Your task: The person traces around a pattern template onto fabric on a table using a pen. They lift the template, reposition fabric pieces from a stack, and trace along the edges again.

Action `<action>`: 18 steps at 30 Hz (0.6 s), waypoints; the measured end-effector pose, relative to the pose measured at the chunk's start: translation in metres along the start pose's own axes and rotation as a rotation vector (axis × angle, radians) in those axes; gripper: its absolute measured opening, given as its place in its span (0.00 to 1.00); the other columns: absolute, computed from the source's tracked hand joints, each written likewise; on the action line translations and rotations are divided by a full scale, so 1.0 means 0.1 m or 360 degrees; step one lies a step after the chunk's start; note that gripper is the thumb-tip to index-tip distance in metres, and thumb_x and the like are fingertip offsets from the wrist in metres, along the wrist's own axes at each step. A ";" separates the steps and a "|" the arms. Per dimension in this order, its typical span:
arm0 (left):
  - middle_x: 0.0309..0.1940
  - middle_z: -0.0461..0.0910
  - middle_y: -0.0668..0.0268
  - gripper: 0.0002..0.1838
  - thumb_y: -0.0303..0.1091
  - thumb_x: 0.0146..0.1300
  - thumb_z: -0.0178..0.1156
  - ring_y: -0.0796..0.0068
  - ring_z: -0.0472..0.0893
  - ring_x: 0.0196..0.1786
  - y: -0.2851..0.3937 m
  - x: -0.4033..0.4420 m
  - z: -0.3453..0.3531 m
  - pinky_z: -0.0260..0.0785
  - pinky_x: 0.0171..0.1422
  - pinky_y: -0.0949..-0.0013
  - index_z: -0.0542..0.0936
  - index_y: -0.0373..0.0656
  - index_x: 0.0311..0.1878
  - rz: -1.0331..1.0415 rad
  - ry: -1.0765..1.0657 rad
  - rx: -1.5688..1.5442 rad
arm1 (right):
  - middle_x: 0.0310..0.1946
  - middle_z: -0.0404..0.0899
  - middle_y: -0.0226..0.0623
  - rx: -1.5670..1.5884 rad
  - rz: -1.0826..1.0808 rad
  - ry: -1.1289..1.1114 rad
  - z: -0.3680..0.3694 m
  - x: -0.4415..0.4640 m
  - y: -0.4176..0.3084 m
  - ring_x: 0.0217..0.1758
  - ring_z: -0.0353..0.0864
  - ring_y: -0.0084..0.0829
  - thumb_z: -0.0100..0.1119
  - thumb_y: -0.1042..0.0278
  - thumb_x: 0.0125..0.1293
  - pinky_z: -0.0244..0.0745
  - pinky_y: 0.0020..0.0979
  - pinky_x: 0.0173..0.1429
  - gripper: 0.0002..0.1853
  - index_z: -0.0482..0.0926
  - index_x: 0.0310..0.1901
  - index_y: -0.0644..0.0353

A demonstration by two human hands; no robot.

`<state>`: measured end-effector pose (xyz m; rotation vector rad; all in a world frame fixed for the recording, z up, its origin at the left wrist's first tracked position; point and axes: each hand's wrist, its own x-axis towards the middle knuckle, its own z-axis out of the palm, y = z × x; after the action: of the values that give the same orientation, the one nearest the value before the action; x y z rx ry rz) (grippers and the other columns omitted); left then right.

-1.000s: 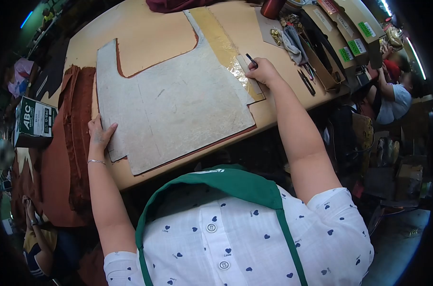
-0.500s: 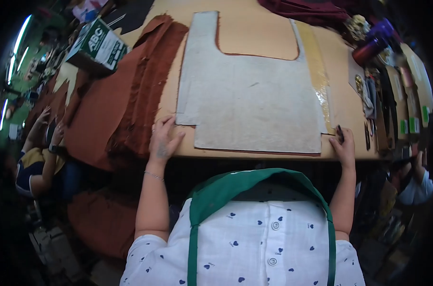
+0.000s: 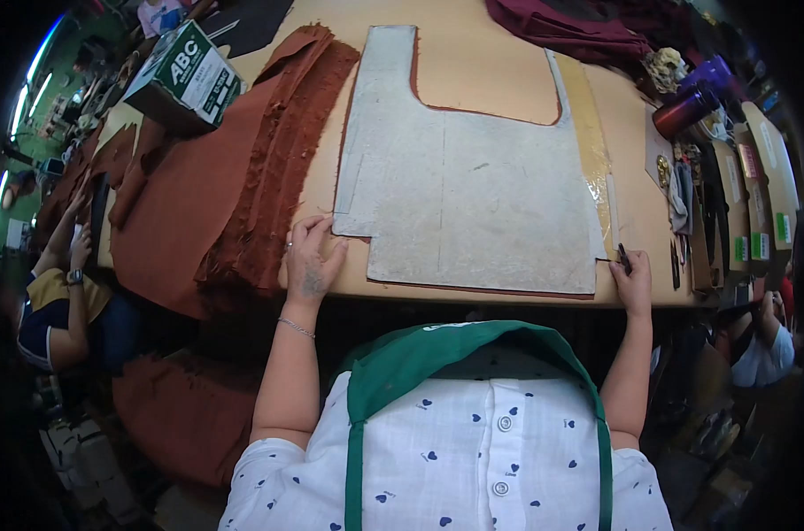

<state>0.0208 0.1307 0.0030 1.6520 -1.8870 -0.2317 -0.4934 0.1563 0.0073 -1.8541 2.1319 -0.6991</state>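
Observation:
A pale grey template (image 3: 482, 203) with a U-shaped cutout lies flat over reddish-brown material, whose edge shows along its border. My left hand (image 3: 312, 261) rests at the template's left notch, fingers stretched out near the corner and thumb apart, holding nothing. At the lower right notch, my right hand (image 3: 633, 281) grips a slim black tool (image 3: 624, 258); its thin tip points left to the template's corner. Whether it is a pen or a blade I cannot make out. Yellow tape (image 3: 588, 146) runs along the template's right side.
Left of the template lies a stack of reddish-brown fabric (image 3: 189, 208), with a green-and-white ABC box (image 3: 185, 78) behind it. Maroon cloth (image 3: 566, 31), a dark tumbler (image 3: 685, 108) and several tools stand or lie right. A co-worker's arm (image 3: 76, 296) shows at far left.
My right hand has shifted slightly left and down, bringing the black tool's tip to the template's lower right notch. The left hand stays by the left notch. The camera view has shifted slightly.

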 end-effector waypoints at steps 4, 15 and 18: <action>0.48 0.69 0.56 0.25 0.34 0.48 0.61 0.57 0.67 0.52 0.01 -0.02 0.03 0.59 0.56 0.61 0.71 0.42 0.52 0.0102 0.0037 0.0078 | 0.32 0.70 0.42 -0.0101 -0.0059 0.0084 0.01 -0.02 -0.04 0.35 0.71 0.37 0.62 0.76 0.47 0.68 0.33 0.41 0.18 0.75 0.43 0.67; 0.64 0.59 0.68 0.31 0.48 0.47 0.63 0.57 0.51 0.68 0.67 -0.07 0.07 0.43 0.63 0.37 0.70 0.57 0.57 0.0848 -0.0790 0.0194 | 0.22 0.74 0.33 0.1203 0.0874 0.0239 0.21 -0.78 -0.64 0.26 0.73 0.18 0.61 0.65 0.56 0.69 0.19 0.28 0.12 0.71 0.30 0.65; 0.62 0.61 0.67 0.28 0.47 0.49 0.62 0.60 0.56 0.67 0.70 -0.09 0.19 0.47 0.63 0.39 0.70 0.57 0.57 0.0892 -0.0865 0.0123 | 0.22 0.74 0.33 0.1181 0.0939 0.0353 0.27 -0.80 -0.73 0.26 0.73 0.19 0.62 0.64 0.55 0.69 0.19 0.28 0.13 0.72 0.31 0.66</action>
<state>-0.0484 0.1484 0.0203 1.0983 -2.7101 -0.4027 -0.4033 0.2229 0.0093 -0.7538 1.9726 -1.3294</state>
